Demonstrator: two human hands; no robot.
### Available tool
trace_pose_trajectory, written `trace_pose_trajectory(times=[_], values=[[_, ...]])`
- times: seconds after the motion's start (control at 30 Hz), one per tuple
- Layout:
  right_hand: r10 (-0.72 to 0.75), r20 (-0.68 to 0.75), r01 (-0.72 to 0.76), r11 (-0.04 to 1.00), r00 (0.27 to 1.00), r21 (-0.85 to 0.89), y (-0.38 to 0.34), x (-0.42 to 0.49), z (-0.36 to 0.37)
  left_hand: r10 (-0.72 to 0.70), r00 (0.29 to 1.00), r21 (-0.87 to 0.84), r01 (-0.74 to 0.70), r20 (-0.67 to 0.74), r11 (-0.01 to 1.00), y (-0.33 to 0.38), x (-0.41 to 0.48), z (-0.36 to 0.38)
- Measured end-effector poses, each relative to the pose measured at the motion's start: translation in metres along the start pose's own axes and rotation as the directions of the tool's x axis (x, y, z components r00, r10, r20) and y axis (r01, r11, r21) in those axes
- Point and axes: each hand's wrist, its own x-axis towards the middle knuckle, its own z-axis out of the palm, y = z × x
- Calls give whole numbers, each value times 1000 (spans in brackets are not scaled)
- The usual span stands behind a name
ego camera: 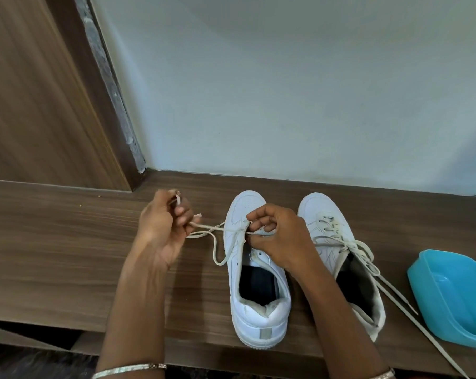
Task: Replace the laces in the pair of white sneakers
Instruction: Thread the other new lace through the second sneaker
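Two white sneakers stand side by side on a brown wooden shelf, toes toward the wall. My right hand rests on the eyelet area of the left sneaker and pinches its off-white lace. This lace runs leftward from the front eyelets into my left hand, which is closed on it, the lace ends sticking out above the fingers. A loop of the same lace hangs beside the shoe. The right sneaker is laced through several eyelets, with its loose lace trailing toward the shelf's front edge.
A light blue plastic tub sits on the shelf at the right, close to the right sneaker's trailing lace. A pale wall rises right behind the shoes and a wooden door frame stands at the left. The shelf's front edge is near my wrists.
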Motion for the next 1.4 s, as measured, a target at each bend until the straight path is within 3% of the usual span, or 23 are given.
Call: trace_pose_trajectory(times=[0.07, 0.13, 0.2, 0.3, 0.37, 0.5, 0.57, 0.63, 0.7, 0.73, 0.77, 0.83, 0.9, 0.93, 1.0, 1.03, 1.1, 1.17, 1.23, 1.33, 1.4], values=[[2, 4, -2, 1000, 1000, 6, 0, 1, 0, 100, 995, 358, -104, 28, 928, 0, 2, -7], [-5, 2, 5, 1000, 1000, -8, 0, 1, -1, 146, 964, 698, -263, 224, 666, 1, 1, -10], [-23, -17, 22, 999, 1000, -43, 0, 2, 1, -13, 918, 819, -348, 397, 457, 1, -2, -14], [-32, -37, 29, 996, 999, -81, -2, 1, 5, -105, 892, 880, -404, 439, 249, -2, -1, -18], [-31, -36, 27, 994, 999, -109, -3, 1, 6, -93, 881, 849, -413, 465, 328, -4, 1, -22], [-43, -17, 39, 986, 999, -163, -1, 1, 4, 0, 912, 682, -307, 410, 663, 0, -4, -17], [-43, -12, 40, 986, 999, -164, 0, 1, 3, 49, 921, 481, -247, 386, 841, 3, -5, -11], [-50, -13, 48, 989, 999, -139, 1, 2, 4, 24, 935, 187, -96, 353, 978, 7, -6, -8], [-56, -15, 53, 991, 998, -127, 2, 2, 5, -3, 960, -31, 12, 279, 999, 9, -5, -9], [-54, -18, 52, 991, 998, -121, 3, 2, 4, -5, 978, -52, 16, 211, 999, 10, -3, -10], [-51, -19, 48, 992, 999, -118, 4, 2, 4, 12, 992, 11, -13, 129, 1000, 10, -1, -12], [-47, -12, 45, 991, 999, -123, 6, 2, 2, 122, 992, 315, -124, 28, 941, 12, 1, -17], [-46, -5, 45, 990, 999, -136, 6, 2, 2, 243, 966, 638, -246, 94, 730, 11, -1, -23], [-47, -7, 45, 989, 999, -140, 5, 2, 2, 228, 958, 756, -278, 173, 593, 12, -3, -25], [-44, -10, 42, 989, 999, -139, 5, 3, 1, 49, 952, 886, -298, 301, 356, 11, -4, -27], [-41, -12, 39, 990, 999, -134, 5, 3, 1, -41, 943, 909, -307, 331, 281, 8, -5, -28], [-35, -12, 33, 992, 999, -120, 6, 3, 0, -119, 928, 916, -317, 353, 247, 4, -4, -26], [-33, -14, 31, 994, 999, -109, 7, 3, -1, -118, 918, 878, -315, 378, 360, 1, -2, -26], [-35, -16, 33, 994, 999, -107, 8, 3, -1, -103, 908, 771, -279, 406, 572, -3, -6, -17], [-39, -6, 38, 993, 999, -108, 8, 4, 0, -60, 918, 530, -172, 392, 831, -8, -13, 5], [-42, 0, 41, 994, 999, -105, 8, 4, 0, -55, 939, 348, -71, 340, 935, -10, -11, 13]])
